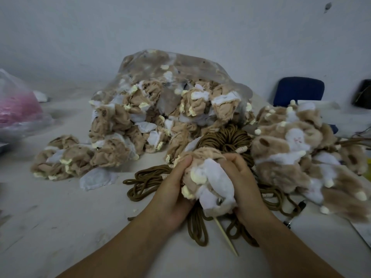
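Together both hands — left hand (174, 194), right hand (244, 183) — grip plush toy (208, 183).

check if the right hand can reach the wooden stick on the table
Probably yes. The wooden stick lies uncovered on the table just below the right hand, apart from its top end under the plush piece. That hand grips the plush piece, though, so it must let go first.

One view only: head-worn wide-angle cam, looking forward and down across the counter (66, 207). Very near the left hand (172, 197) and right hand (244, 183), both gripping a plush toy (210, 181) low centre. Clear bag (160, 73) mid-frame, wall (180, 23) and blue chair (299, 91) far back. Edges bend.
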{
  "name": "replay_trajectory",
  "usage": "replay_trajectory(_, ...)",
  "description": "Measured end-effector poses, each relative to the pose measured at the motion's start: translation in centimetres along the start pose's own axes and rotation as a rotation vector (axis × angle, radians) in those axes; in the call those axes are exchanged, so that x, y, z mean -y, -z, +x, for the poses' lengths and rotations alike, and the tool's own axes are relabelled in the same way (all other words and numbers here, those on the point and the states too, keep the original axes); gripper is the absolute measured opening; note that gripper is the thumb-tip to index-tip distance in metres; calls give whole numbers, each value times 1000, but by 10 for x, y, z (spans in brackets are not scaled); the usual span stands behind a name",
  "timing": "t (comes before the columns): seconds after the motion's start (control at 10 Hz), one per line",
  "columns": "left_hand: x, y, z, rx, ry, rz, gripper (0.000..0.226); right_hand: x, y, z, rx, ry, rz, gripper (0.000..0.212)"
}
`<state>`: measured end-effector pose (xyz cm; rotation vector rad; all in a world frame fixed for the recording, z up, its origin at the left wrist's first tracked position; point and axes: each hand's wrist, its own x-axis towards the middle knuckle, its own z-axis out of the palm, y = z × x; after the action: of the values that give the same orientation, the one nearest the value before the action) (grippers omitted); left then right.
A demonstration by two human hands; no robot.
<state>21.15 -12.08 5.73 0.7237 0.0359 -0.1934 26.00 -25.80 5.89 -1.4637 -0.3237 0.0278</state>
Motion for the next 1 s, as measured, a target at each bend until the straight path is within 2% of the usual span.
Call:
replay_trajectory(0.1,-4,8,7,-31,-78,-59,57,4,4,-2,-148,151,-4,25)
replay_trajectory(0.2,-10,12,7,-66,-127,-82,62,11,4,-12,-89,480,-291,25)
replay_trajectory(0.3,-6,17,6,19,-80,-107,60,1,-7,-13,53,581,-636,46)
replay_trajectory(0.5,1,11,3,160,-89,-46,44,0,-4,-9,-20,329,-277,28)
replay_trajectory(0.6,11,6,2,107,-113,115,33,7,1,-7,-28,253,-134,15)
replay_trajectory(0.7,9,6,2,11,-104,110,26,4,4,-2,-60,139,-18,26)
replay_trajectory(0.8,2,5,1,34,-82,-16,23,0,6,4,-146,-5,77,25)
replay_trajectory(0.9,0,6,0,71,-42,-127,16,-3,8,6,-188,7,65,15)
replay_trajectory(1.0,-1,6,-1,95,-5,-166,15,-4,7,5,-185,75,30,14)
